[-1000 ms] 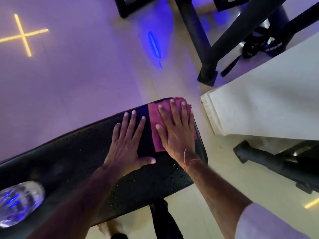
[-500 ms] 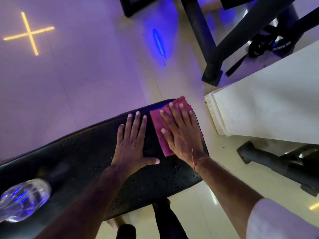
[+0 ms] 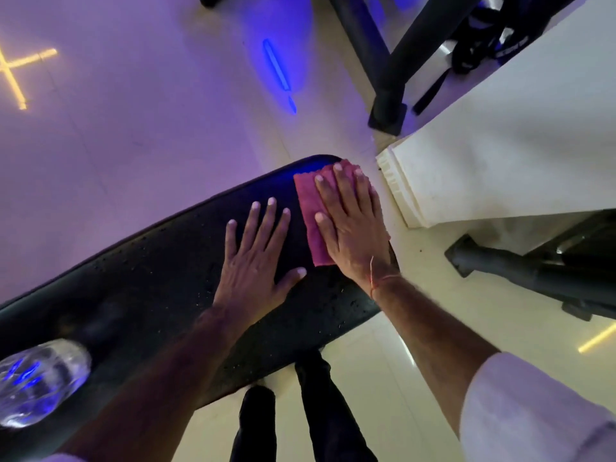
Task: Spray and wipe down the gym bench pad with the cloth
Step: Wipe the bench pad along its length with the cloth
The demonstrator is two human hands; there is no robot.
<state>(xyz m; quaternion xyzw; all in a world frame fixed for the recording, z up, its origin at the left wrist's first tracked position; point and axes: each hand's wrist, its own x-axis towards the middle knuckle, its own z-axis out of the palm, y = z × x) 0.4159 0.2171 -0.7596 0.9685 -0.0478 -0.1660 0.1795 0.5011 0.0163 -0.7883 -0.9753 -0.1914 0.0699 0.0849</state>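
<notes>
Wiping the far end of the black bench pad (image 3: 160, 278), the right hand (image 3: 353, 225) presses flat, fingers spread, on the pink cloth (image 3: 310, 208); the left hand (image 3: 256, 258) braces open, holding nothing. Long overlapping strokes toward the droplets would likely clean best.

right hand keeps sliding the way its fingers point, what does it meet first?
Probably nothing solid: the right hand sits on the cloth at the bench pad end, then open floor; depth is unclear.

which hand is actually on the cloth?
The right hand, lying flat on the pink cloth at the far end of the bench pad. The left hand lies beside it, palm flat on the bare wet pad, off the cloth.
</notes>
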